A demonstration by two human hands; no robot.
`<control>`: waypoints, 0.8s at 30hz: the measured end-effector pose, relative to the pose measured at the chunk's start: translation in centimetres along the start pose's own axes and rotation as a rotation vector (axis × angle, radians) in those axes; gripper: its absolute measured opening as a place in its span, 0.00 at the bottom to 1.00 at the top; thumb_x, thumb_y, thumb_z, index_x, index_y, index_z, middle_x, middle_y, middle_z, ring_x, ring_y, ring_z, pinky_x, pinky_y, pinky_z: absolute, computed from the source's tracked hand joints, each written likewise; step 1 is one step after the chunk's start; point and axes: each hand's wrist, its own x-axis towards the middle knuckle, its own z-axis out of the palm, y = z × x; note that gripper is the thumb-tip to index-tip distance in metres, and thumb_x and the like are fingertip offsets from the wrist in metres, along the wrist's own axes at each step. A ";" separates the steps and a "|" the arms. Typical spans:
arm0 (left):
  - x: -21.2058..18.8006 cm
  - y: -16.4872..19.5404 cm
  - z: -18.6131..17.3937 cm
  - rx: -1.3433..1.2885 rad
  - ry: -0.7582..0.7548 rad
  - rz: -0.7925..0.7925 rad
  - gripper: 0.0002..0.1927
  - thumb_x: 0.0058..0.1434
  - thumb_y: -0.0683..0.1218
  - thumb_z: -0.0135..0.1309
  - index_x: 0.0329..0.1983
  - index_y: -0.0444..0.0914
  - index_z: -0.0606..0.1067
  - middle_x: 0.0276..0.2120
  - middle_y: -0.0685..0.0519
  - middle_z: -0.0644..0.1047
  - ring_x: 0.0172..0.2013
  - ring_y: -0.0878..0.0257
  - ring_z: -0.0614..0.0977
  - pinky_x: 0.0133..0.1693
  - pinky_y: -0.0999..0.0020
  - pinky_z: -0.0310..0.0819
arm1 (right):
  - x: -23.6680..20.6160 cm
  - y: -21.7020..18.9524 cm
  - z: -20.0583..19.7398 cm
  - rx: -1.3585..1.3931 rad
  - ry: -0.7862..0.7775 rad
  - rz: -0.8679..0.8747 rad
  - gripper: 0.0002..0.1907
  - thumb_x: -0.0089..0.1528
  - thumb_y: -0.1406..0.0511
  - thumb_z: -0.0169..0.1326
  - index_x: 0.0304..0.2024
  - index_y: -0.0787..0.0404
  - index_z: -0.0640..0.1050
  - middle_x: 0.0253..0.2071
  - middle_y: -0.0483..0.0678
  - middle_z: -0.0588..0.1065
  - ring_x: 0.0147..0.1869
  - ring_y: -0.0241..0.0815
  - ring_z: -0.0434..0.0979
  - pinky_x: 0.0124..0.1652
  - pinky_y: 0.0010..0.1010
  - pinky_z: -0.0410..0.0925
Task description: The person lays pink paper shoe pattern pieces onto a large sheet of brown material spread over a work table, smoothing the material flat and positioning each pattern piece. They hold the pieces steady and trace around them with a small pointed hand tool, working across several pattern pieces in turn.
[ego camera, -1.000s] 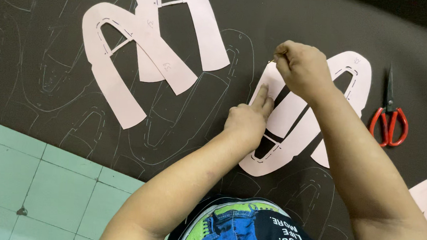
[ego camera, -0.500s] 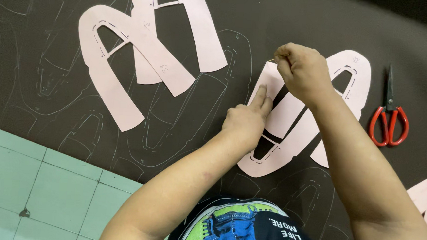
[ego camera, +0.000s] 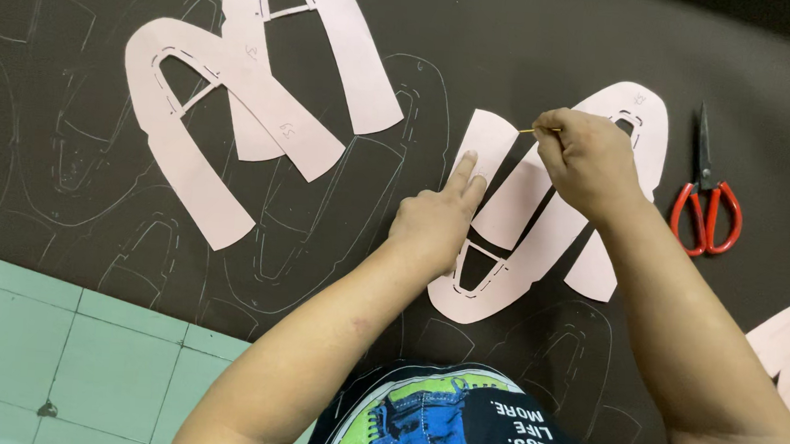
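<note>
My left hand still pins the pattern flat, while my right grip, pinched on the marker, has crept toward twelve o'clock.

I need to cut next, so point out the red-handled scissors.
The red-handled scissors lie on the dark sheet at the right of the head view, just beyond the right hand and the pink pattern under it.

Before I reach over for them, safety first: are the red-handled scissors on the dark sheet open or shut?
Shut. The red-handled scissors lie flat, blades together in one dark point, handle loops side by side.
</note>
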 end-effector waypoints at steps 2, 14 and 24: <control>-0.2 0.0 -0.1 0.005 0.004 0.004 0.66 0.32 0.44 0.79 0.73 0.43 0.52 0.77 0.50 0.40 0.50 0.45 0.81 0.40 0.53 0.82 | -0.2 0.1 0.1 0.006 0.012 0.003 0.07 0.68 0.69 0.54 0.44 0.65 0.81 0.36 0.54 0.81 0.40 0.52 0.81 0.43 0.38 0.73; -0.2 -0.3 0.1 -0.011 0.016 0.015 0.66 0.33 0.45 0.79 0.73 0.45 0.51 0.77 0.53 0.41 0.50 0.47 0.80 0.42 0.54 0.81 | -4.8 -2.6 2.6 0.004 0.018 -0.185 0.04 0.62 0.69 0.57 0.39 0.63 0.80 0.35 0.53 0.80 0.39 0.55 0.79 0.42 0.44 0.71; -0.2 -0.6 0.2 0.004 0.021 0.010 0.65 0.35 0.46 0.78 0.74 0.46 0.52 0.77 0.55 0.42 0.51 0.48 0.79 0.45 0.55 0.80 | -2.7 -0.7 2.4 0.075 0.189 -0.029 0.05 0.69 0.68 0.57 0.45 0.65 0.79 0.42 0.53 0.80 0.45 0.54 0.80 0.46 0.41 0.72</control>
